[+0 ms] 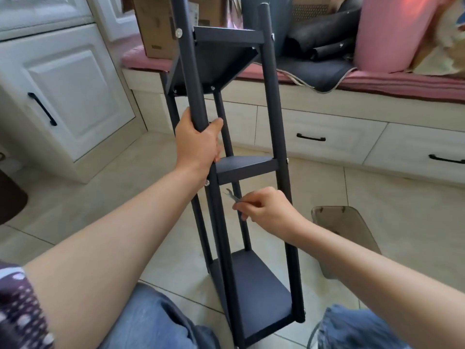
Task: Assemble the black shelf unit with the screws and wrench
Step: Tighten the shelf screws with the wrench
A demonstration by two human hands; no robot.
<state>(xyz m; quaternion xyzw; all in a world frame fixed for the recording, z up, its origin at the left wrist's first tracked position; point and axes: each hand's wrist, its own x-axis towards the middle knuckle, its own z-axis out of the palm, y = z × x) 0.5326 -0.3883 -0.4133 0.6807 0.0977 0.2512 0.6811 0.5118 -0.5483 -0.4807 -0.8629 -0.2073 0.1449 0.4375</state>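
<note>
A person's left hand (197,143) grips a post of the black shelf unit (241,172) standing on the tiled floor (377,205), right hand (264,207) pinching the small wrench (232,196). Three shelves look bolted; final tightening apparently remains.

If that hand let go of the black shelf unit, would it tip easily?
Probably yes: the shelf unit is tall and narrow, so it looks top-heavy. It seems stiff, with shelves screwed between straight poles. The left hand steadies one pole alone, so it is likely fairly light. The right hand only pinches the wrench.
</note>
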